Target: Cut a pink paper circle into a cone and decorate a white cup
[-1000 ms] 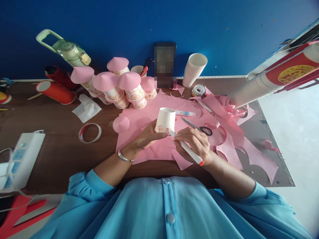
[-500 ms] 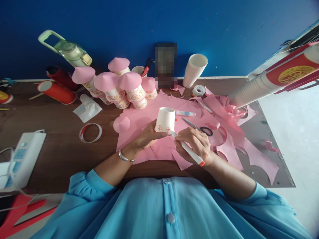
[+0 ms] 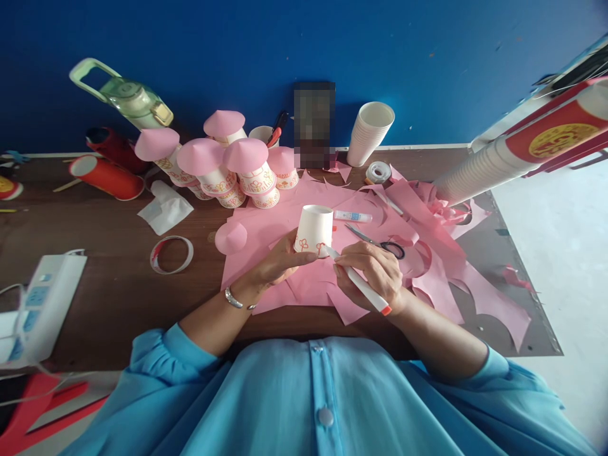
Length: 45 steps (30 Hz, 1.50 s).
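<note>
My left hand [image 3: 284, 258] is closed around the lower part of a white paper cup [image 3: 315, 225], with the thumb along its near edge. Orange-red flower drawings run along the cup's lower side. A white marker [image 3: 365, 289] with an orange-red end is gripped in my right hand [image 3: 371, 269]; its tip meets the cup beside a flower. Under both hands lie sheets of pink paper [image 3: 266, 221]. Scissors [image 3: 377, 240] rest just beyond my right hand, close to a small glue tube [image 3: 353, 216]. A loose pink paper cone [image 3: 230, 238] lies left of the cup.
Decorated cups with pink cone tops [image 3: 246, 156] stand at the back left, near a bottle [image 3: 135, 101]. Stacked white cups [image 3: 370, 130] stand by the wall; a longer cup stack [image 3: 484, 174] leans at right. A tape roll [image 3: 171, 254] and power strip [image 3: 50, 304] lie left.
The marker tip has shifted very slightly by the flower on the cup. Both hands keep their grips, and the view has moved a little.
</note>
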{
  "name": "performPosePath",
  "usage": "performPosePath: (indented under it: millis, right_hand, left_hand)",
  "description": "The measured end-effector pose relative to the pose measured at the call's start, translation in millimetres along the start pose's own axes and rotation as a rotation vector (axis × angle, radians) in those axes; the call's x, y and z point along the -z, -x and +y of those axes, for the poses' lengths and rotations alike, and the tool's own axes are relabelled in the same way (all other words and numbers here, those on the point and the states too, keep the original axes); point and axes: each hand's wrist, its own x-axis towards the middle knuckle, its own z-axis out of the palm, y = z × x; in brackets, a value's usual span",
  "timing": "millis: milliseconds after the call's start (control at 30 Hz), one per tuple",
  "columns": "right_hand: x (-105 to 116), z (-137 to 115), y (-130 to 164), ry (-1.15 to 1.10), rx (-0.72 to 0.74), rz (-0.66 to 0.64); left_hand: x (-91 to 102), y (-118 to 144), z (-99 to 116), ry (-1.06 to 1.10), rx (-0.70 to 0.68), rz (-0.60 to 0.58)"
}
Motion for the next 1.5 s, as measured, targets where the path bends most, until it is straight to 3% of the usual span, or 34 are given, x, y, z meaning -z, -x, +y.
performPosePath:
  millis: [1500]
  right_hand:
    - [-2.4, -3.8, 2.2, -0.005, -0.015, -0.015]
  left_hand:
    - [2.7, -0.7, -1.4, 0.025, -0.002, 0.017]
